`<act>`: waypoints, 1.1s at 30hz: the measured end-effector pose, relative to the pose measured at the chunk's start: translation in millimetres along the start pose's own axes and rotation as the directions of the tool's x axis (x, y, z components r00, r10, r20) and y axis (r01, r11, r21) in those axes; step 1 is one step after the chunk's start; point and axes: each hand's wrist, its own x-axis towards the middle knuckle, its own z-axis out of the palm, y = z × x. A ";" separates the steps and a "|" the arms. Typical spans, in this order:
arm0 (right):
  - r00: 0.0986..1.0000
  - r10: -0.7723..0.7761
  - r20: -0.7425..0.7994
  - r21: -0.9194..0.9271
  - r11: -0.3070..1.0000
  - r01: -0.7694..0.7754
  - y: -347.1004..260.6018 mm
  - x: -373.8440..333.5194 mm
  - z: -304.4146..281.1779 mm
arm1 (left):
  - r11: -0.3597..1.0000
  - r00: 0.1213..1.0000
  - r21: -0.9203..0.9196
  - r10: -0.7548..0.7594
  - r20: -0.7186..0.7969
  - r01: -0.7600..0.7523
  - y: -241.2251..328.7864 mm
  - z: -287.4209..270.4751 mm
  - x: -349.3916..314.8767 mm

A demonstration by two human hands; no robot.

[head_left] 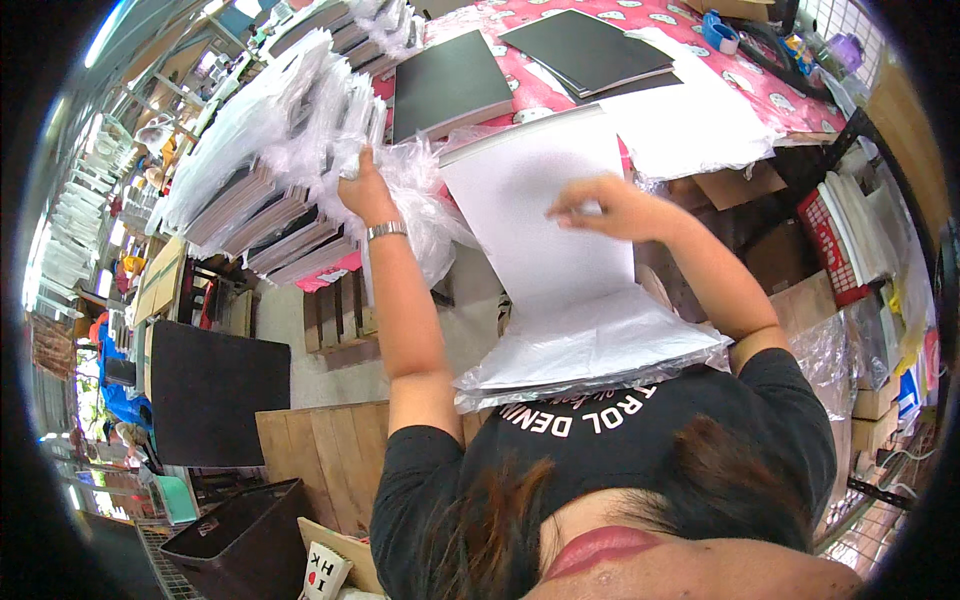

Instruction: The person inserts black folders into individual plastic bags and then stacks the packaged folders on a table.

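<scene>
My left hand (pixel 370 192) is at the edge of a stack of plastic-wrapped books (pixel 255 205), its fingers closed on crumpled clear plastic film (pixel 415 195). My right hand (pixel 610 208) hovers over a long white sheet (pixel 540 180), fingers loosely bent with a gap at the thumb and nothing seen in them. The sheet's far end rests at the table's edge. Its near end runs down to white sheets in clear plastic (pixel 590 350) against my body. Beyond lie a black-covered book (pixel 450 85) and a pile of black covers (pixel 590 50).
The table has a pink patterned cloth (pixel 530 88). White paper (pixel 690 125) hangs over its right front edge, near a blue tape roll (pixel 718 33). A red basket (pixel 832 245) stands to the right. Lower left are a black board (pixel 220 395) and a dark bin (pixel 240 545).
</scene>
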 end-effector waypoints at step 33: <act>0.955 -0.152 -0.256 0.195 0.959 0.205 -99.2 144.6 -42.0 | 0.967 0.734 -0.202 0.252 0.631 -0.158 159.1 -33.8 -51.9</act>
